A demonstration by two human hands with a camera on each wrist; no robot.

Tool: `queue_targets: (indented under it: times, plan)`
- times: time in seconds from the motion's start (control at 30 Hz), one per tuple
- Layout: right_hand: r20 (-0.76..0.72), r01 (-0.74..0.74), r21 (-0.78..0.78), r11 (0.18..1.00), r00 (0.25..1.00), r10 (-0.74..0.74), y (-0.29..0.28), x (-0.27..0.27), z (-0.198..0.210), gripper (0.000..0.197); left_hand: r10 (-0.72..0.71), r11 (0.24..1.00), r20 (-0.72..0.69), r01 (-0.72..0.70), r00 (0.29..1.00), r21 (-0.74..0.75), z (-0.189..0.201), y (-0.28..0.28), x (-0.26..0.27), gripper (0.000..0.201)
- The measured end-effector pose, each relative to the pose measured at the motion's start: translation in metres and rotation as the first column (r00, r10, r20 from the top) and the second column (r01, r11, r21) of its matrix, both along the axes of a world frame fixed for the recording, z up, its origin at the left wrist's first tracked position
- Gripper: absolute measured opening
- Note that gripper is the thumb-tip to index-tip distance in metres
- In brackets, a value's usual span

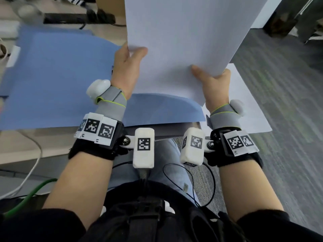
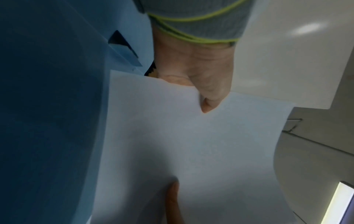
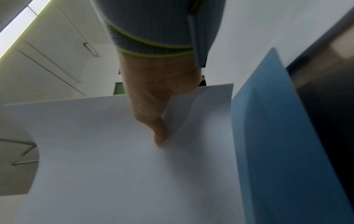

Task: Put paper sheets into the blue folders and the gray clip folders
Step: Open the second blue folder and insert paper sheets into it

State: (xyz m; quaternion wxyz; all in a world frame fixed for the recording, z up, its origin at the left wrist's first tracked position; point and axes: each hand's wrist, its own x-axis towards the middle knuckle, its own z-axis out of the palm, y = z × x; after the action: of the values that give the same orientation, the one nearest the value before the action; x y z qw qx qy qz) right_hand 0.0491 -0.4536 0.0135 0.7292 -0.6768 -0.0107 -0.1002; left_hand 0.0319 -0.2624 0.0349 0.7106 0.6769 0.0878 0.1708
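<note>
A large white paper sheet (image 1: 183,46) is held up in front of me, tilted, above the desk. My left hand (image 1: 128,62) pinches its left edge, thumb on top. My right hand (image 1: 214,82) pinches its lower right corner, thumb on the near face. The same white paper sheet (image 2: 191,144) fills the left wrist view, with my left hand (image 2: 201,84) nipping its edge. In the right wrist view my right hand (image 3: 155,115) pinches the paper sheet (image 3: 124,166). An open blue folder (image 1: 57,81) lies flat on the desk under and left of the sheet.
More white paper (image 1: 251,105) lies on the desk's right end, under my right wrist. Dark equipment and cables (image 1: 78,17) sit at the desk's far edge. A white cable (image 1: 33,165) and a green cable (image 1: 29,194) hang at the lower left. Grey carpet (image 1: 283,102) lies to the right.
</note>
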Motion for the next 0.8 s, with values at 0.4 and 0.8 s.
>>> queue_targets:
  times: [0.4, 0.8]
  plan:
    - [-0.290, -0.153, -0.257, 0.954, 0.954, 0.075, 0.011, 0.024, -0.009, 0.018, 0.149, 0.956, -0.238, -0.078, 0.960, 0.284, -0.019, 0.055, 0.000, 0.036]
    - [-0.503, -0.174, -0.311, 0.934, 0.865, -0.006, 0.024, 0.037, -0.037, 0.056, 0.201, 0.792, -0.327, 0.043, 0.923, 0.609, -0.044, 0.078, -0.011, 0.039]
